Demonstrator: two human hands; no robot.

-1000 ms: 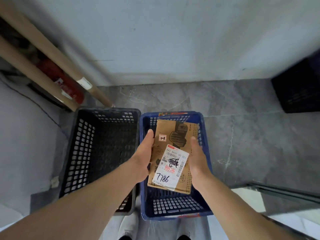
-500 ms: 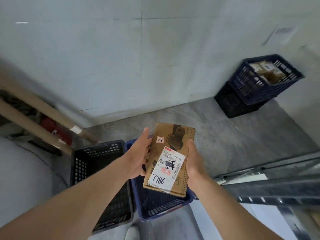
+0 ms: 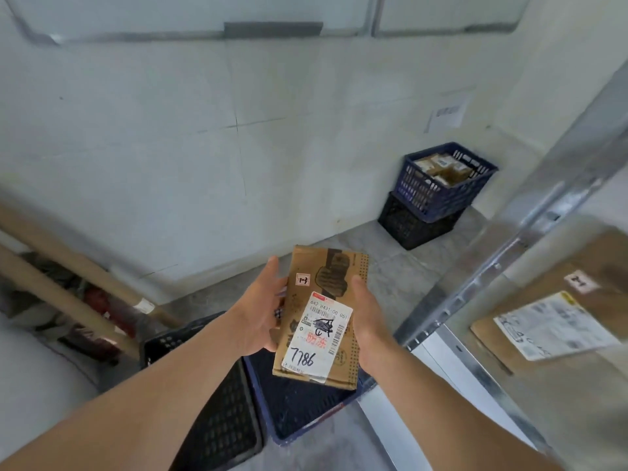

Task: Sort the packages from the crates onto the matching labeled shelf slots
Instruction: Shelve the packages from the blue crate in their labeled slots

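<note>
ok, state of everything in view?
cardboard package: in the air, label up, held by both hands
left hand: grips its left edge
right hand: grips its right edge
near blue crate: visible part bare
far blue crate: holds packages, stacked on black crate
shelf package: lying flat, label up

A white shipping label (image 3: pixel 317 336) on the brown cardboard package (image 3: pixel 326 266) reads "642 H431-00 051" in print above a barcode, with "7786" handwritten in black marker lower down. Its red characters, the wall sheet (image 3: pixel 447 113) and the shelved parcel's label (image 3: pixel 554 326) are too blurred to read.
</note>
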